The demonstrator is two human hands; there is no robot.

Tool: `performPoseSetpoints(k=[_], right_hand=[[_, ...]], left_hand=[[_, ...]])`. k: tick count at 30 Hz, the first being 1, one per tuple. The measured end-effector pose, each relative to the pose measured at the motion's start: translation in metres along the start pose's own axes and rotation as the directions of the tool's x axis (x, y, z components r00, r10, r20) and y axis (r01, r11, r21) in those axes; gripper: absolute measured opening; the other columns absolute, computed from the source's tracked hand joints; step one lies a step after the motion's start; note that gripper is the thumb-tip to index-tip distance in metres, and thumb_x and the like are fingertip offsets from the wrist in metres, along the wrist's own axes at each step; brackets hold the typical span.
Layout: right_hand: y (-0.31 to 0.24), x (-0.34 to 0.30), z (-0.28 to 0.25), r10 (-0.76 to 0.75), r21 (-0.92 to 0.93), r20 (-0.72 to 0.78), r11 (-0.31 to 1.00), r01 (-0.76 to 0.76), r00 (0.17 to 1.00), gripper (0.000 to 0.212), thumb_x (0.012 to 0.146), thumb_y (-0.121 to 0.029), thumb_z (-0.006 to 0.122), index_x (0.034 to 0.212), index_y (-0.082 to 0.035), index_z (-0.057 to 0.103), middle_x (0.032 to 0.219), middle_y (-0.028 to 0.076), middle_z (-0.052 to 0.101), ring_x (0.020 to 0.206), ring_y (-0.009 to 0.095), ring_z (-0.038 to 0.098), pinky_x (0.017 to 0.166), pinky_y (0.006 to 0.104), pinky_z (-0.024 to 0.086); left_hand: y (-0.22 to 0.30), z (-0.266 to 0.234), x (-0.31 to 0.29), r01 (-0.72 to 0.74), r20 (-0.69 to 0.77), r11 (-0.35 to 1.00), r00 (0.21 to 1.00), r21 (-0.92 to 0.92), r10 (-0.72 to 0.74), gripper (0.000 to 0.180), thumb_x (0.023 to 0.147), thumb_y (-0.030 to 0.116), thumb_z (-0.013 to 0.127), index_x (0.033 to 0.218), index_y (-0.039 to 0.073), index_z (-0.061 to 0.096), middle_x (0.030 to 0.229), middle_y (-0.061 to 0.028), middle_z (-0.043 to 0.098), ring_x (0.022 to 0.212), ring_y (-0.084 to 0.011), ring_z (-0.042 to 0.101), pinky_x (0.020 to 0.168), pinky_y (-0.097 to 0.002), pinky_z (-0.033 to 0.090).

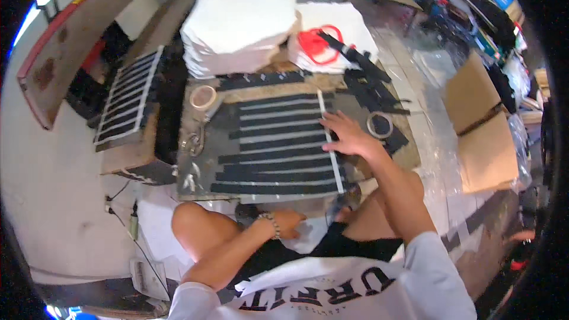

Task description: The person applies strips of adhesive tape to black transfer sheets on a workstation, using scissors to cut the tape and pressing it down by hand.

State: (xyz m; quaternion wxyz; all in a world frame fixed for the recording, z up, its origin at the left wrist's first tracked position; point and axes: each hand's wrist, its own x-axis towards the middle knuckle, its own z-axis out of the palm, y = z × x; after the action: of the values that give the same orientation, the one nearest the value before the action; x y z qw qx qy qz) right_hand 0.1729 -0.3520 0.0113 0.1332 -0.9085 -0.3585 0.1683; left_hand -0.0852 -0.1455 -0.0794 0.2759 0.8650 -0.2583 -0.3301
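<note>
Brown bench [409, 157], layered white stack [243, 21] at eleven o'clock; right hand [348, 136] spread on white strip [337, 173], left hand [290, 224], grip unclear

Right hand [345, 136] lies across white strip [336, 170]

We rest it over parallel black bands [272, 189] on the tabletop [409, 155], while our left hand [289, 224] sits between our knees [192, 222]. Scissors [196, 142] lie near a tape roll [203, 98]; a tall white stack [240, 18] stands behind.
</note>
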Motion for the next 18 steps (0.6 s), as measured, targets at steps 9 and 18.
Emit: performPoseSetpoints(k=[9,18], right_hand=[[0.017,0.002,0.004,-0.161,-0.091,-0.24,0.985,0.143,0.957,0.069,0.085,-0.042,0.081,0.144,-0.013,0.06,0.157,0.014,0.05,0.142,0.043,0.047,0.11,0.0577,0.042],[0.009,-0.112,-0.026,-0.018,0.123,0.097,0.992,0.006,0.995,0.025,0.082,-0.023,0.082,0.093,-0.004,0.071,0.08,0.011,0.071,0.076,0.025,0.071,0.069,0.0372,0.054]], left_hand=[[0.006,-0.03,-0.024,0.221,-0.02,0.969,0.975,0.108,-0.221,0.058,0.088,0.034,0.075,0.14,0.012,0.063,0.127,-0.0197,0.07,0.12,-0.0398,0.066,0.102,-0.0508,0.053],[0.025,-0.06,-0.032,0.104,-0.201,0.994,0.974,-0.028,-0.108,0.046,0.089,0.032,0.074,0.129,0.009,0.067,0.119,-0.0207,0.072,0.11,-0.0402,0.069,0.093,-0.0493,0.056]])
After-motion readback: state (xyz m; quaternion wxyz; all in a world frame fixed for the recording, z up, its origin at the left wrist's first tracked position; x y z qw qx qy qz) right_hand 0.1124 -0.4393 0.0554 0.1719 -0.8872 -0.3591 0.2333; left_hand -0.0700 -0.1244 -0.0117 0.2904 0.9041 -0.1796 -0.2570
